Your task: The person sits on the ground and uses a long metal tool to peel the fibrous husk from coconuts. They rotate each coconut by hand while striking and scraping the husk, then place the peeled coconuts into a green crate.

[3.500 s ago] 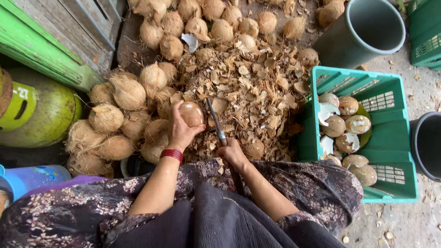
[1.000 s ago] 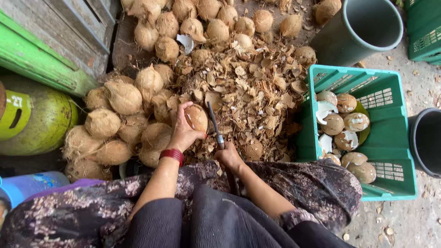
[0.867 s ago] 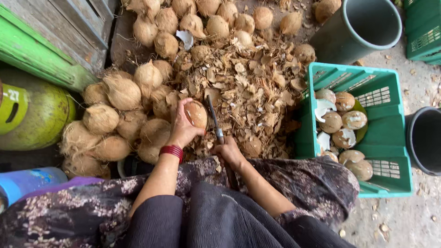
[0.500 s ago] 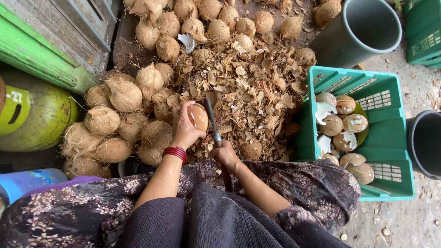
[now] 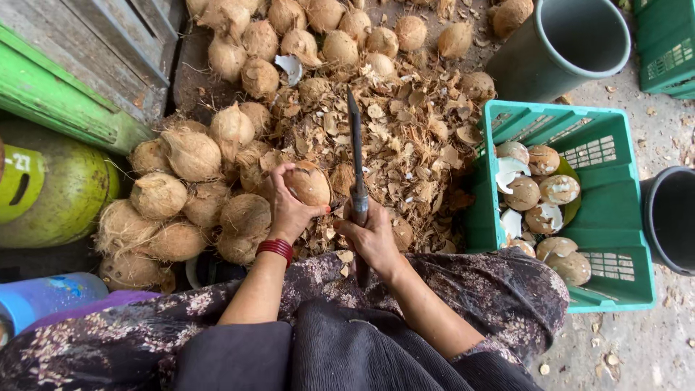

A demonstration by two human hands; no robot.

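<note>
My left hand (image 5: 286, 208) grips a brown, partly peeled coconut (image 5: 310, 182) just in front of my lap. My right hand (image 5: 373, 235) is closed around the handle of a long dark knife (image 5: 355, 148). The blade points away from me, raised over the heap of shell chips (image 5: 405, 137). The blade stands right of the coconut and is not touching it. A red bangle sits on my left wrist.
Husked coconuts (image 5: 190, 153) are piled to the left and along the far side. A green crate (image 5: 615, 217) on the right holds peeled coconuts and white pieces. A grey bucket (image 5: 572, 43), a dark tub (image 5: 670, 217), a green gas cylinder (image 5: 51, 192) and a blue container (image 5: 40, 298) stand around.
The knife has swung upward so the blade points straight away, lifted off the coconut. My left hand has kept hold of the coconut with little movement.
</note>
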